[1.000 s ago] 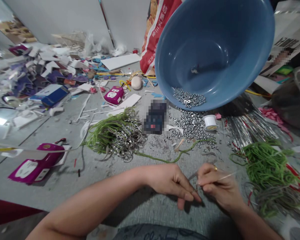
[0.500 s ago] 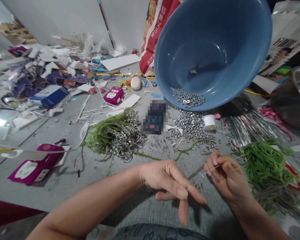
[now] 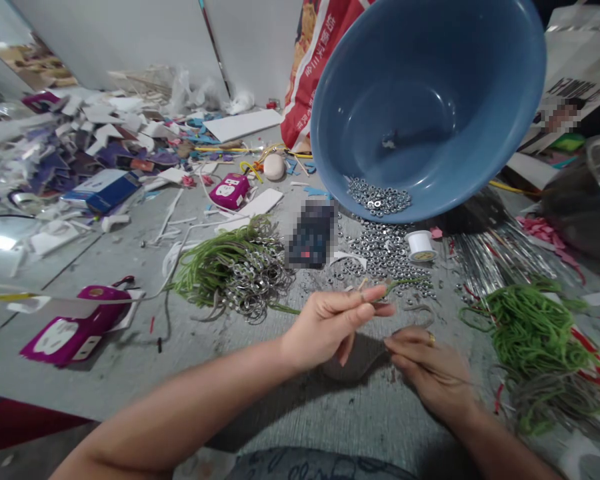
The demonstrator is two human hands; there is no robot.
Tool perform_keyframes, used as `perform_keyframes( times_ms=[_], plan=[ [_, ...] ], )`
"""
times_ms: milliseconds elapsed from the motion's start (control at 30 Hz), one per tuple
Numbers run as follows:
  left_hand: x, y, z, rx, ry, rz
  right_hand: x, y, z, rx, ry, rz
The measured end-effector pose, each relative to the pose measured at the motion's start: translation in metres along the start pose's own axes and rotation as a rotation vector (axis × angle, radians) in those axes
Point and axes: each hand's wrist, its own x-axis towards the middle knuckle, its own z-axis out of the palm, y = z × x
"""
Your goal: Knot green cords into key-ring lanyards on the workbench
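Observation:
My left hand [image 3: 336,319] is raised a little above the grey floor, thumb and fingers pinched on something small I cannot make out. A green cord [image 3: 405,283] lies just past its fingertips. My right hand [image 3: 430,372] rests low beside it with a ring on one finger, fingers curled together near a thin grey cord; what it holds is hidden. Several small metal nuts [image 3: 380,250] lie scattered ahead of both hands. More nuts sit inside the tilted blue basin [image 3: 430,100].
A bundle of green cords with metal rings [image 3: 233,270] lies at centre left. More green cords [image 3: 540,333] lie at right beside silver wires [image 3: 495,257]. A white thread spool [image 3: 421,244] stands by the nuts. Magenta packages [image 3: 67,333] and paper scraps litter the left.
My left hand has lifted and moved forward, closing from loosely spread fingers into a pinch. My right hand has dropped lower and closer to me, and the thin strand it held up no longer shows.

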Motion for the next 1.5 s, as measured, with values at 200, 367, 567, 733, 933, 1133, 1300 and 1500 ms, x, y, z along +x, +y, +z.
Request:
perform_keyframes(
  times_ms=[200, 367, 567, 733, 933, 1133, 1300, 1500],
  plan=[
    [0.002, -0.003, 0.000, 0.733, -0.063, 0.112, 0.002, -0.007, -0.007, -0.076, -0.099, -0.153],
    [0.006, 0.018, -0.005, 0.874, -0.507, -0.024, 0.001, -0.008, -0.009, 0.051, -0.055, -0.062],
    [0.008, 0.018, -0.010, 0.677, -0.772, -0.269, -0.003, -0.003, -0.004, 0.312, -0.029, 0.114],
    [0.004, 0.012, -0.012, 0.287, -0.884, -0.379, -0.005, 0.002, -0.002, 0.767, 0.100, 0.433],
    [-0.001, 0.007, -0.011, -0.202, -0.811, -0.407, 0.000, 0.004, -0.006, 0.791, 0.207, 0.460],
    [-0.001, -0.002, -0.007, -0.238, -0.487, -0.153, -0.006, 0.004, 0.001, 0.307, 0.113, 0.423],
    [-0.002, -0.002, 0.001, 0.239, -0.220, 0.128, -0.009, -0.001, 0.008, 0.259, -0.117, 0.488],
    [-0.003, -0.009, -0.002, 0.857, -0.156, 0.588, -0.013, 0.002, 0.008, 0.348, -0.193, 0.488]
  ],
)
